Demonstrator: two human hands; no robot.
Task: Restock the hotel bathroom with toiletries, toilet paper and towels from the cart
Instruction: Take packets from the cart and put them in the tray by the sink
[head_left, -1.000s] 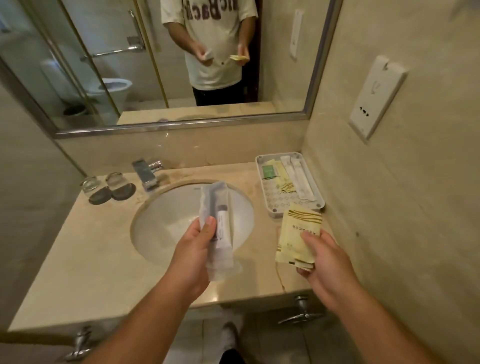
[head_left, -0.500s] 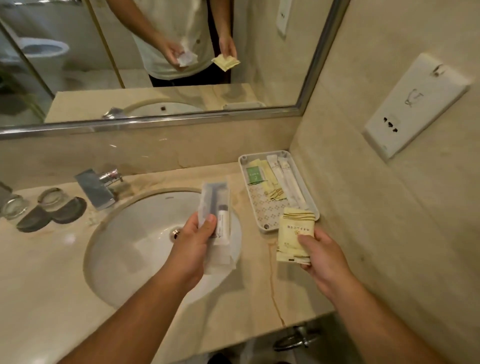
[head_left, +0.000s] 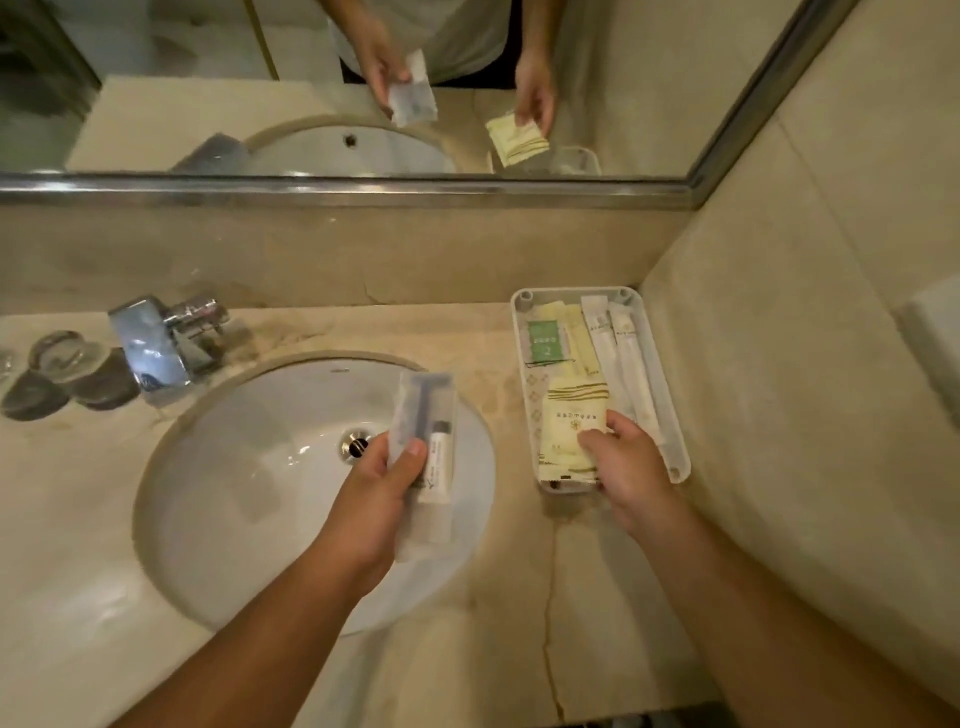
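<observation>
My left hand (head_left: 376, 493) grips a clear packet (head_left: 428, 415) with a razor and a small tube inside, my thumb across its front. The packet points toward 12 o'clock from my fingers, above the sink (head_left: 234, 467). My right hand (head_left: 631, 467) pinches a stack of pale yellow sachets (head_left: 571, 421), at 11 o'clock from my knuckles, over the near end of the white tray (head_left: 535, 400). The tray sits at 3 o'clock from the sink.

Chrome faucet (head_left: 156, 343) behind sink basin (head_left: 234, 493); two glasses (head_left: 60, 353) left; mirror (head_left: 156, 104) above.
</observation>
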